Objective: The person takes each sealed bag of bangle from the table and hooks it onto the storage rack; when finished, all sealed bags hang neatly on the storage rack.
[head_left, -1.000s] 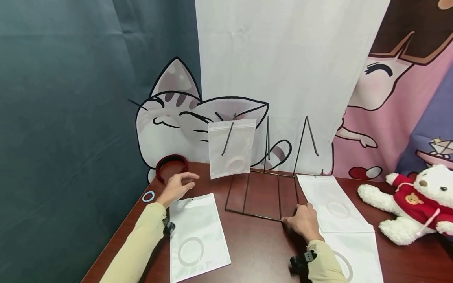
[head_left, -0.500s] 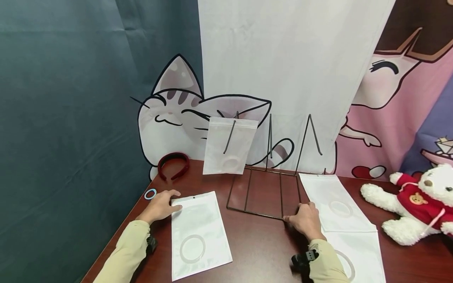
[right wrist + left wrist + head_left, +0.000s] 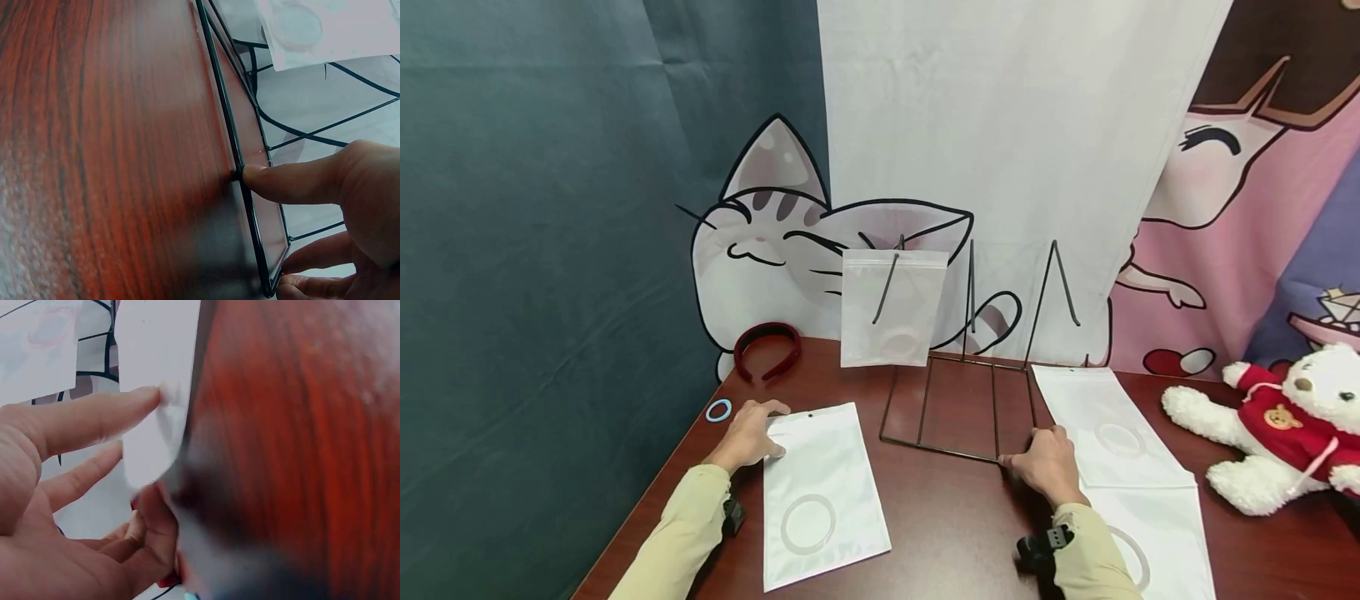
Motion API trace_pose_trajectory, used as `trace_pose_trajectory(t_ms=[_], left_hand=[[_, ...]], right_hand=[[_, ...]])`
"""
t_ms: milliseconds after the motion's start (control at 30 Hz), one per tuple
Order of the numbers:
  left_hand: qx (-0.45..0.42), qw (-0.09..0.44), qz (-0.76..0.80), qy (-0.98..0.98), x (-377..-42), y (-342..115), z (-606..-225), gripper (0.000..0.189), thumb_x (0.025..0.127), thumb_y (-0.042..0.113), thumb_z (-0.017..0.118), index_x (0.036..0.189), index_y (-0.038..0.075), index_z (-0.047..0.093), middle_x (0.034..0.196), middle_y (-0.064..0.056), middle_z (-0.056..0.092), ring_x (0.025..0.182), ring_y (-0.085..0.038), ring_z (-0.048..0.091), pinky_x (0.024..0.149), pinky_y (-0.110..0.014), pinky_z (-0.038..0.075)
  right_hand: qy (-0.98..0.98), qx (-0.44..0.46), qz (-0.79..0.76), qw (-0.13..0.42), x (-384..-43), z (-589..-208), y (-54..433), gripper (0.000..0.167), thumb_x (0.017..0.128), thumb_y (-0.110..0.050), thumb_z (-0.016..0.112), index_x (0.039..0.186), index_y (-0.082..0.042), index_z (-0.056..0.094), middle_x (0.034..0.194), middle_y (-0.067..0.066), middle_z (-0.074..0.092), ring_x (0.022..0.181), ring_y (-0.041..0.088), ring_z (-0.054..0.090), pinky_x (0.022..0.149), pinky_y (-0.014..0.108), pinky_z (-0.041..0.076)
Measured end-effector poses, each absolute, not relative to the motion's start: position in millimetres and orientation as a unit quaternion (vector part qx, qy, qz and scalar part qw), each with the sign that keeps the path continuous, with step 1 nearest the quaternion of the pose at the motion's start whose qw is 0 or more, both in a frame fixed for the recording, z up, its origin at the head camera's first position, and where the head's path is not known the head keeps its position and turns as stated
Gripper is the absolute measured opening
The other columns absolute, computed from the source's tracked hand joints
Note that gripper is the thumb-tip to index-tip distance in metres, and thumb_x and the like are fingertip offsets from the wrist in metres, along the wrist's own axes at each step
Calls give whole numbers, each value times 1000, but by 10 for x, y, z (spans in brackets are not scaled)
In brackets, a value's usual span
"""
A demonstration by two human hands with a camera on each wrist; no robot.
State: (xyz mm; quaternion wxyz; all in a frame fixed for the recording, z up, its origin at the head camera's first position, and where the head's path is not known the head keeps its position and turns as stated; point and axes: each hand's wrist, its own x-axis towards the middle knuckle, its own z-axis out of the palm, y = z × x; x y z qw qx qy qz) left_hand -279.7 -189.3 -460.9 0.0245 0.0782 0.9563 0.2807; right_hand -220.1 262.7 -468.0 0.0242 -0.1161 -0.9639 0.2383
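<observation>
My left hand (image 3: 748,437) is at the upper left corner of a white zip bag (image 3: 827,467) lying on the table. In the left wrist view my thumb (image 3: 134,406) presses on the bag's face, and curled fingers lie at its corner, so the corner sits between them. The bag has a punched hole near its top and a faint ring shape lower down. My right hand (image 3: 1047,468) holds the front right corner of a black wire rack (image 3: 940,451), thumb on the front bar. Another white bag (image 3: 917,292) hangs on the rack's left hook.
To the right lie more white bags, an upper one (image 3: 1082,408) overlapping a lower one (image 3: 1157,533). A white teddy bear (image 3: 1285,425) in red sits beyond them. A dark red headband (image 3: 767,328) and a light blue ring (image 3: 710,410) lie at the left. Printed curtains hang behind.
My left hand has moved down and left from over the table to the corner of the left bag. The hanging bag has swung slightly. My right hand keeps its place on the rack.
</observation>
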Motion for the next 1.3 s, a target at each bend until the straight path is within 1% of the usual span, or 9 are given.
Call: trace_pose_trajectory(t_ms=[67,167,300,400,633,833,1000,1100,1300], left_hand=[[81,10,307,948,-2796,-1922,-4628,57,74,-7,89,127,3,71,124,-25,64,117,-42,57,98,-58,53],[105,-8,355,929,-2788,-1983,-4649,52,80,-13,81,127,5,72,126,-24,69,110,-38,62,88,-48,57],[138,-8,411,901,-2776,-2061,-4655,42,90,-15,67,125,6,75,130,-22,71,96,-29,61,77,-32,50],[147,-9,416,897,-2749,-2091,-4630,34,95,-12,63,118,7,78,130,-22,71,93,-23,59,75,-28,48],[149,-41,420,894,-2627,-2090,-4495,28,99,-5,64,116,10,80,128,-17,74,94,-20,61,77,-28,49],[174,-85,432,881,-2512,-2051,-4361,30,99,-7,65,118,12,80,124,-11,76,111,-23,66,85,-27,52],[195,-102,448,866,-2427,-1975,-4218,32,100,-7,63,118,14,79,122,-6,77,116,-10,65,92,-28,52],[211,-117,454,857,-2377,-1915,-4116,32,100,-7,63,117,15,79,120,-5,77,113,-2,64,91,-27,51],[231,-137,473,839,-2284,-1785,-3894,32,100,-8,63,116,15,80,119,-4,77,112,0,63,91,-23,51]], right_hand=[[-964,-116,238,24,-2204,-4675,2618,77,81,-27,88,132,22,58,131,46,49,118,59,53,102,64,48],[-964,-118,239,22,-2203,-4667,2605,77,81,-27,87,132,22,58,131,46,49,118,59,53,102,64,48],[-962,-121,242,19,-2196,-4658,2598,78,81,-27,87,133,22,57,133,46,48,120,59,52,103,64,47],[-962,-123,242,19,-2192,-4650,2592,77,81,-27,87,133,22,57,133,46,48,120,58,52,103,64,47],[-963,-120,239,25,-2183,-4642,2591,74,81,-26,87,130,22,59,131,45,49,119,58,53,102,64,48],[-964,-116,237,29,-2181,-4647,2604,73,80,-27,88,127,21,60,128,45,51,118,59,53,101,64,48],[-964,-115,239,28,-2179,-4652,2623,73,79,-27,89,127,21,61,126,46,51,117,60,53,100,64,48],[-964,-114,239,26,-2177,-4655,2628,73,79,-27,89,127,20,61,125,45,50,117,60,53,100,64,48],[-964,-113,241,26,-2178,-4659,2626,75,80,-27,88,130,21,59,129,46,49,119,61,52,102,65,47]])
